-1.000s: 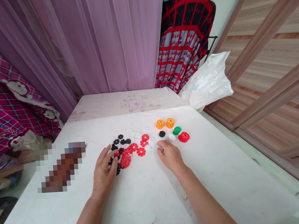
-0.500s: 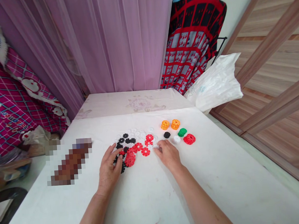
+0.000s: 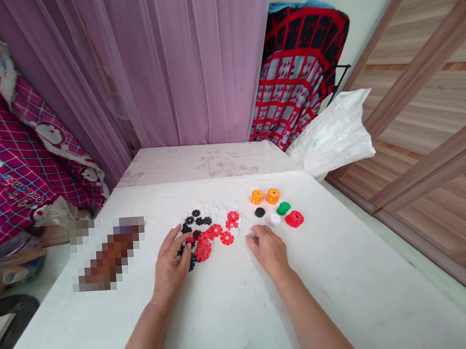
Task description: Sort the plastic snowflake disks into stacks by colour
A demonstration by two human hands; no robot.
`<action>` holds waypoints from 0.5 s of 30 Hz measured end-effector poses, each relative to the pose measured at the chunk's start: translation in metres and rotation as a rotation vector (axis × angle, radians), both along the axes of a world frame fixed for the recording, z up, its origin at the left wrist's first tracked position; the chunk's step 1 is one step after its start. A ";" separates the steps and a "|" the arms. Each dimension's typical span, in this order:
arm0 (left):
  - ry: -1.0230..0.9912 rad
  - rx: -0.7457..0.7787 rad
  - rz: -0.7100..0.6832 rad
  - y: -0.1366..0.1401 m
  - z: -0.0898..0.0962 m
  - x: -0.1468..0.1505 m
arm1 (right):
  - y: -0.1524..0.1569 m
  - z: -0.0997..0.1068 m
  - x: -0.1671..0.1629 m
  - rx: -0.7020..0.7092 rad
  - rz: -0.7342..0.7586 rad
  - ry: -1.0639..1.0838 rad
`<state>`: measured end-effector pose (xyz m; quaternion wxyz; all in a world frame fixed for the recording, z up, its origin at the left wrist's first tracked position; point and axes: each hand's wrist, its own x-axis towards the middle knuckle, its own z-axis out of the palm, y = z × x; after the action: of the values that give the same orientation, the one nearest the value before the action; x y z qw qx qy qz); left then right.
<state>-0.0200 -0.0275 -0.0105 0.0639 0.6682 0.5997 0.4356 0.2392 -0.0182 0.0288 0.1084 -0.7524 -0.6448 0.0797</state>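
Observation:
My right hand [image 3: 269, 248] pinches a white notched plastic disc [image 3: 251, 232] between thumb and fingertips, just right of a mixed pile. My left hand [image 3: 172, 260] rests at the pile's left side, thumb and fingers apart, its fingertips on or very near black discs [image 3: 191, 261] and red discs [image 3: 203, 248]. The red ones overlap in the middle of the pile, and loose white discs [image 3: 218, 212] lie behind them. Parts of the black discs are hidden under my left hand.
Beyond my right hand stand two orange stacks [image 3: 273, 196], with black [image 3: 259, 212], white [image 3: 274, 219], green [image 3: 283, 209] and red [image 3: 294, 218] groups of discs nearby. A blurred-out item [image 3: 111, 253] lies at the left. A white plastic bag [image 3: 333, 137] hangs by the table's right far edge.
My right hand has drawn slightly right and toward me, away from the pile, with the white disc in its fingertips. My left hand stays in place.

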 end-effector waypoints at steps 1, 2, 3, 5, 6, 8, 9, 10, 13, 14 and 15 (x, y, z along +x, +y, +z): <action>-0.002 -0.003 0.001 0.000 0.000 0.000 | 0.001 0.000 0.000 0.001 -0.017 -0.016; -0.004 -0.004 0.002 -0.001 0.001 0.001 | 0.001 0.000 0.001 0.002 -0.033 -0.030; -0.007 -0.003 0.003 -0.001 0.002 0.001 | 0.002 0.000 0.002 0.001 -0.048 -0.041; -0.012 0.000 0.005 -0.001 0.003 0.001 | 0.004 -0.001 0.003 -0.002 -0.073 -0.056; -0.014 -0.001 0.006 -0.001 0.003 0.001 | 0.004 -0.002 0.004 0.000 -0.083 -0.063; -0.016 -0.007 0.007 -0.001 0.003 0.002 | 0.004 -0.003 0.005 0.025 -0.094 -0.075; -0.019 -0.012 0.008 -0.001 0.003 0.002 | 0.004 -0.003 0.004 0.049 -0.086 -0.076; -0.021 -0.016 0.006 -0.001 0.003 0.003 | 0.003 -0.004 0.002 0.077 -0.062 -0.073; -0.028 -0.026 0.001 -0.001 0.004 0.004 | 0.003 -0.004 -0.007 0.147 0.077 -0.038; -0.030 -0.030 0.002 -0.001 0.004 0.004 | 0.003 -0.004 -0.011 0.150 0.119 -0.029; -0.031 -0.034 0.004 -0.001 0.004 0.004 | 0.004 -0.003 -0.015 0.140 0.149 -0.025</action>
<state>-0.0159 -0.0290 -0.0064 0.0835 0.6590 0.6075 0.4356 0.2245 -0.0139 0.0256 0.1465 -0.6940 -0.7042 0.0327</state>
